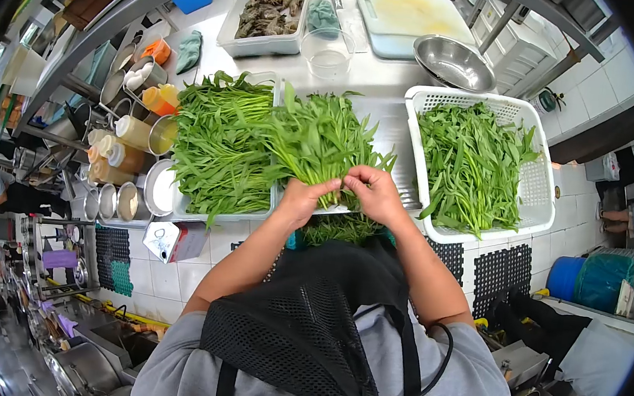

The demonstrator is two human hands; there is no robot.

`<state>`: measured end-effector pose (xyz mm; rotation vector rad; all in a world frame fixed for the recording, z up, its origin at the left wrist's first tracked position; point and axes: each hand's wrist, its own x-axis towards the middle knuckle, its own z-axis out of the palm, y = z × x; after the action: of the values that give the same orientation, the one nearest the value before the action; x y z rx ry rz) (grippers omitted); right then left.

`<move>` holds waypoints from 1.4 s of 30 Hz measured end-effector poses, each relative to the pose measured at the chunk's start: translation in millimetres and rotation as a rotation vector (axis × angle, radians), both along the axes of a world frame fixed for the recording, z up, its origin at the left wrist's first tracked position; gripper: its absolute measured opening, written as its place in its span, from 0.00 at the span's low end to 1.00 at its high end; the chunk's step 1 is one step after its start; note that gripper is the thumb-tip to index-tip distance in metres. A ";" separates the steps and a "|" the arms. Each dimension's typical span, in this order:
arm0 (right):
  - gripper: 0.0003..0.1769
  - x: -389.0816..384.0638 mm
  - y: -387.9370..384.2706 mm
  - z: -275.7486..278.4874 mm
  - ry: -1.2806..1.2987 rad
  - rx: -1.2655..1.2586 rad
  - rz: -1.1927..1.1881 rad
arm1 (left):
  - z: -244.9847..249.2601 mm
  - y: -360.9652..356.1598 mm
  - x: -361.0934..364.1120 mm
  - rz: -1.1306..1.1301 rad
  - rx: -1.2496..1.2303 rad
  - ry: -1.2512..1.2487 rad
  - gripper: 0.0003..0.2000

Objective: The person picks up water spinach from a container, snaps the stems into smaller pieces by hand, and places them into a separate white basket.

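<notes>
My left hand (305, 199) is closed round the stem ends of a bunch of leafy greens (324, 133), whose leaves point away from me. Close beside it, my right hand (371, 194) pinches at the same stem ends. Left of the bunch, more greens (222, 142) fill a clear tray, and the bunch overlaps that tray's right side. To the right stands a white perforated basket (541, 183) with greens (471, 164) inside. Below my hands, cut green pieces (337, 229) lie in a container mostly hidden by my apron.
At the back are a tub of shellfish (270, 15), a round clear container (327, 54), cutting boards (413, 19) and a steel bowl (455, 62). Sauce bottles (132, 132) and small bowls line the left. People stand at both far sides; a blue bin (565, 278) is right.
</notes>
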<state>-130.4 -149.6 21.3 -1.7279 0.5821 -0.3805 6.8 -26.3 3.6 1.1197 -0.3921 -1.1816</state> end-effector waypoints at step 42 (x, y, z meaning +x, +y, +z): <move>0.12 -17.0 28.7 -25.5 -0.127 -0.034 -0.133 | 19.6 -11.3 2.9 0.111 0.014 0.218 0.11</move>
<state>-147.5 -120.9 -4.2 -1.6878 0.6029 -0.5931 9.7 -37.5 23.3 0.9994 -0.1521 -1.1955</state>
